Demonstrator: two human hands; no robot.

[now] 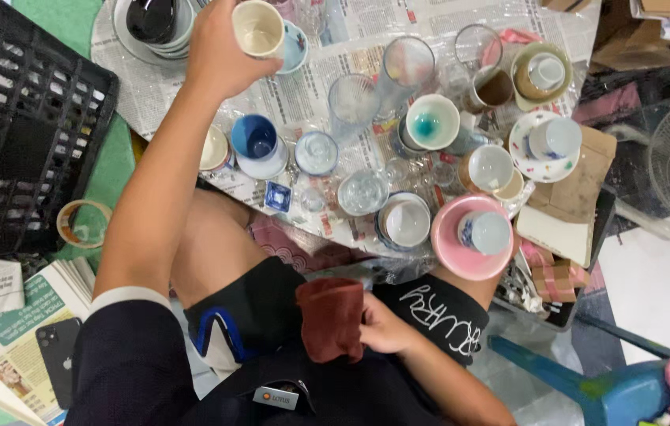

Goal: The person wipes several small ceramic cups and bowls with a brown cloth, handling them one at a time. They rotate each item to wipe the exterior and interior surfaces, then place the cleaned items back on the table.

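Two hands busy, left hand (220,47) fingers wrapped around cream cup (258,28) at twelve o'clock, right hand (386,327) fingers pinching maroon cloth (331,315) at six o'clock.

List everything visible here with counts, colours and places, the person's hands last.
cream cup: one, held up at top
cloth: one, dark red, on the lap
pink plate: one, under a white cup, centre right
blue cup: one, centre
glasses: several, clear, on newspaper
crate: one, black, left
tape roll: one, tan, beside the crate
phone: one, black, lower left
left hand: grips the cream cup
right hand: holds the cloth
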